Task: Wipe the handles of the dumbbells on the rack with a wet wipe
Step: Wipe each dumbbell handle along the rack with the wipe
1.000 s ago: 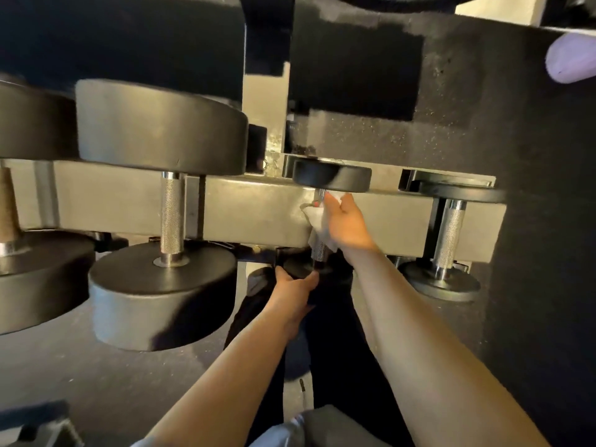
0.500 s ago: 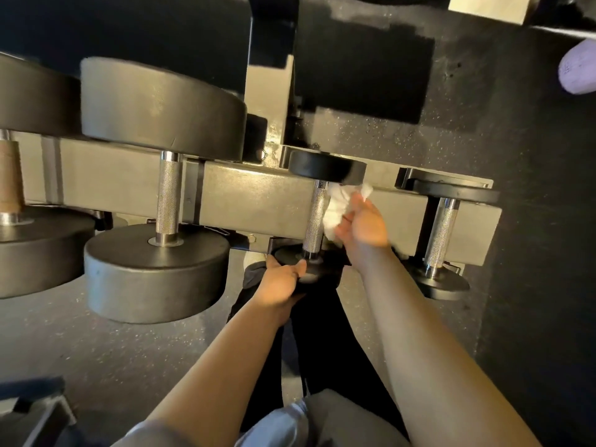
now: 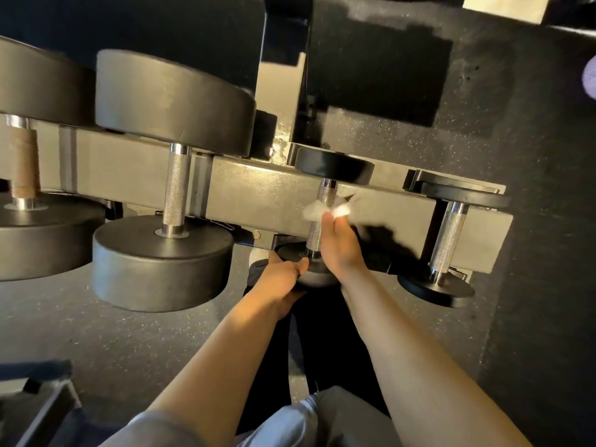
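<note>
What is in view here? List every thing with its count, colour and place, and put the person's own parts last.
dumbbells: four, black ends with silver or brown handles, in a row on the rack.
small dumbbell: one of the four, black, third from the left, being wiped.
rack: one, grey, running across the middle.
wet wipe: one, white, against the small dumbbell's handle.
floor: black speckled, below the rack.
purple thing: one, at the right edge, cut off.
left hand: one, holding the small dumbbell's near end.
right hand: one, holding the wet wipe.
</note>
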